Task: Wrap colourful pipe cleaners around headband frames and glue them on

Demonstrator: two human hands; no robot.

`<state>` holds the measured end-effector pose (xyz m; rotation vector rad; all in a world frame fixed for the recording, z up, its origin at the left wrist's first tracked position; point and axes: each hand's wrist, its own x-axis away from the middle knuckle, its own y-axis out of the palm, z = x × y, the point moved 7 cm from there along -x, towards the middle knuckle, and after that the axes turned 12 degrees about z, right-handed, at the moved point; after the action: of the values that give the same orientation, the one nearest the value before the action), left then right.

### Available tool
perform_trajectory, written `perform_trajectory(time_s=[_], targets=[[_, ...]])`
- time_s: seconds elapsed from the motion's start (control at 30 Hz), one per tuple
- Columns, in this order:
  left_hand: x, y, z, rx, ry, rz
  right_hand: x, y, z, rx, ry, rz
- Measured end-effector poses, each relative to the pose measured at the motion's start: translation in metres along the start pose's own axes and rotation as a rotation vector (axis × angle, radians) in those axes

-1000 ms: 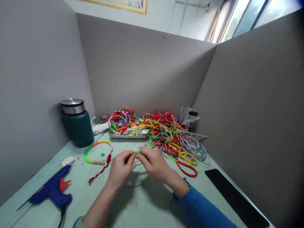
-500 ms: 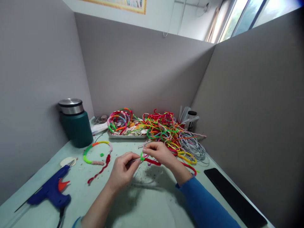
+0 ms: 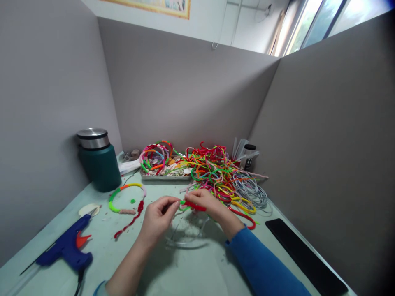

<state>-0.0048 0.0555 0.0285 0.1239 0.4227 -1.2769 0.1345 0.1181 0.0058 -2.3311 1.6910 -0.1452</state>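
Above the middle of the table, my left hand (image 3: 159,218) pinches a piece of work at the tip of its thumb and forefinger. My right hand (image 3: 205,201) is closed on the same piece from the other side, fingertips almost touching the left. Between the hands a bright green pipe cleaner (image 3: 184,208) is bent round, beside a thick red fuzzy length (image 3: 197,206) under the right fingers. Below hangs a blurred pale wire loop (image 3: 187,245). To the left lies a multicoloured fuzzy ring (image 3: 115,196) with a loose dark red tail (image 3: 131,224).
A heap of pipe cleaners (image 3: 210,164) and grey wire coils (image 3: 254,191) lies back right. Behind stands a metal tray (image 3: 165,178) of small pieces. On the left are a teal flask (image 3: 103,168) and a blue glue gun (image 3: 63,248); a black slab (image 3: 304,255) lies right.
My right hand has turned slightly and come nearer my left fingertips. The red length has swung up under the right fingers, and the pale wire loop has shifted a little.
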Motion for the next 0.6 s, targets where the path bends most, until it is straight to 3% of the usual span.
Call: perform_trajectory(time_s=[0.13,0.2,0.27,0.43,0.6], targets=[[-0.006,-0.016,-0.016,-0.062,-0.114,0.195,-0.002,-0.029,-0.021,-0.007,-0.205,0.382],[-0.008,-0.025,-0.023,-0.097,-0.170,0.284,0.006,-0.037,-0.035,-0.026,-0.295,0.497],[-0.009,-0.030,-0.028,-0.107,-0.209,0.338,0.016,-0.033,-0.049,-0.020,-0.377,0.479],[-0.009,-0.031,-0.032,-0.055,-0.216,0.382,0.037,0.015,-0.066,0.365,-0.581,0.187],[-0.009,-0.025,-0.032,0.042,-0.237,0.360,0.046,0.042,-0.057,0.737,-0.621,0.162]])
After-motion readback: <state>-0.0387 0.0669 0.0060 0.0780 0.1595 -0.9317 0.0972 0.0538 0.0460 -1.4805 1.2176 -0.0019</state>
